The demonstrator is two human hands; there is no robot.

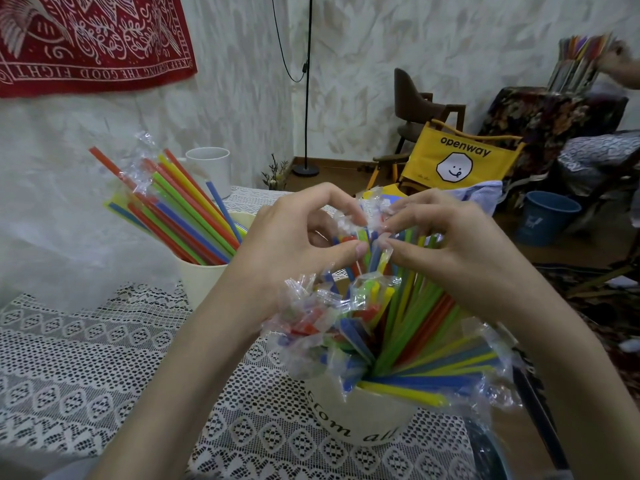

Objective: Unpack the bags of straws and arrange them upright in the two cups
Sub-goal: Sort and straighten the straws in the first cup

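Note:
A cream cup with black lettering (360,419) stands near the table's front, stuffed with coloured straws in clear wrappers (408,337) that fan out to the right. Above it my left hand (294,244) and my right hand (446,244) meet, fingertips pinching the crinkled clear wrapper ends of several straws (372,216). A second cream cup (201,282) stands further back on the left, holding leaning wrapped straws (173,206) in red, green, blue and yellow.
A white lace cloth (104,358) covers the table. A white mug (209,164) stands at the back. A yellow folding chair (453,157), a blue bucket (545,218) and a floor lamp (306,98) stand beyond the table. Another person's hand (620,62) handles straws at far right.

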